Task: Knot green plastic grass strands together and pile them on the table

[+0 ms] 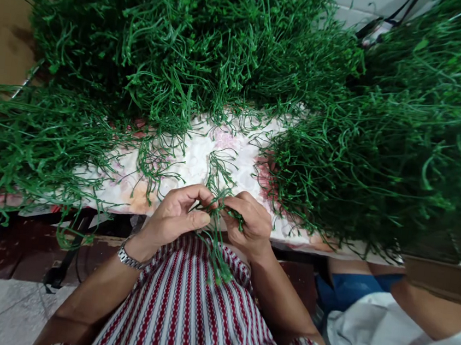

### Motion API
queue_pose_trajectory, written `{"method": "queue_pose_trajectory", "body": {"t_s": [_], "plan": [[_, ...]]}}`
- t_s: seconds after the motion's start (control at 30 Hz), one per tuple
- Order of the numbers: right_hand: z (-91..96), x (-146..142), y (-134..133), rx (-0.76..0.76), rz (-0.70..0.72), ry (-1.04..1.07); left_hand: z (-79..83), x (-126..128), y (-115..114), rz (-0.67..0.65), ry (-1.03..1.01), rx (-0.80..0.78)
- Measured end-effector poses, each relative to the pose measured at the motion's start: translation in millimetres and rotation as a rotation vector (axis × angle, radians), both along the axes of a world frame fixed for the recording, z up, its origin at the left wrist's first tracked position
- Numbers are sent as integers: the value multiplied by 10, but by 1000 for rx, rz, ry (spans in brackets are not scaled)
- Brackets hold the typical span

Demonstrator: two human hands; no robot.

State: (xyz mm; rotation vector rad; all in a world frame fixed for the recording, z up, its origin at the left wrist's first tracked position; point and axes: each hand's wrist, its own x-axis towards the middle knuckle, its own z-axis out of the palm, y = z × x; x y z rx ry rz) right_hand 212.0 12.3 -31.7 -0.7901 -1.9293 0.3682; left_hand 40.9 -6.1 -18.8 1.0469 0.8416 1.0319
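My left hand [179, 214] and my right hand [250, 221] meet in front of my chest, both pinched on a small green sprig of thin plastic stems [219, 204]. Part of the sprig points up over the table and part hangs down onto my red-and-white striped shirt [183, 310]. A metal watch [131, 258] is on my left wrist. The fingers of both hands are curled and pressed together around the stems.
Big heaps of the same green stems [178, 46] cover a table under a flowered cloth [198, 163], on the left, at the back and on the right [400, 157]. Another person's arm and white garment [403, 333] are at the lower right.
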Motion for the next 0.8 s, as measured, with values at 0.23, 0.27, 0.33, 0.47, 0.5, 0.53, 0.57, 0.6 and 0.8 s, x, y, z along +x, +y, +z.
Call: {"method": "queue_pose_trajectory", "body": {"t_s": [0.23,0.27,0.33,0.47,0.5,0.53,0.57,0.6,0.8], "plan": [[82,209,59,-128,-91,-142,16,-6,23,143,119,1],[89,266,80,-150,-118,-167,21,-1,30,156,129,9],[106,385,121,-174,-131,-220,30,5,43,174,140,11],[199,551,122,-200,-203,-200,45,-7,59,204,168,5],[240,550,99,-192,-224,-157,50,-7,62,199,192,10],[282,527,70,-179,-212,-123,59,-3,64,187,221,19],[323,481,41,-165,-159,-113,69,4,66,172,251,33],[356,419,16,-150,-72,-132,82,15,67,153,282,52],[304,111,49,-123,135,-327,117,58,42,79,298,98]]}}
